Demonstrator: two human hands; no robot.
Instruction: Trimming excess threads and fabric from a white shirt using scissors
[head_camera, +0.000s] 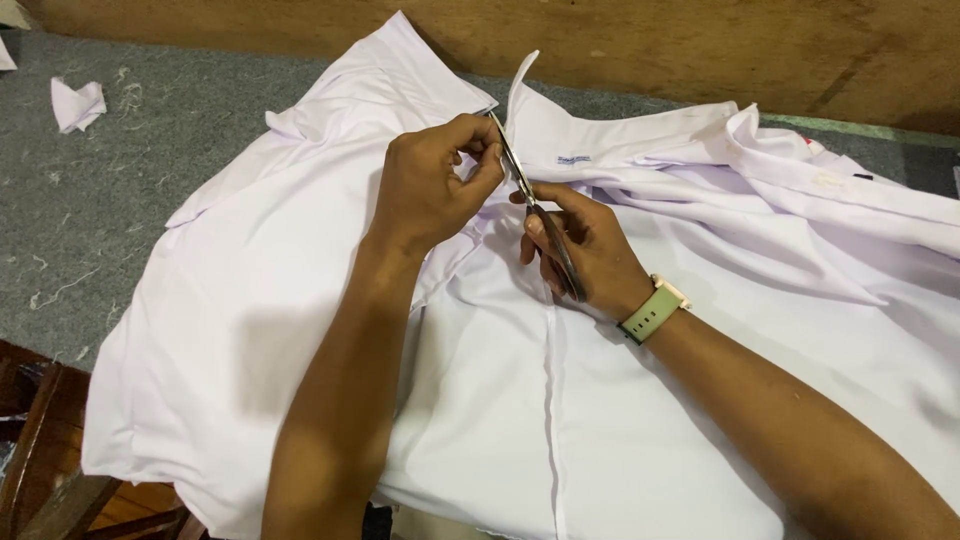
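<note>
gripping a pair of thin metal snips in a closed fist, the right hand rested on a white garment spread over the grey bench, the blades pointing up toward the collar edge. the left hand was closed too, pinching a bit of the white cloth between thumb and fingers right beside the blades. a pale green watch sat on the right wrist, and 1 small white scrap lay well apart on the bench's far left.
</note>
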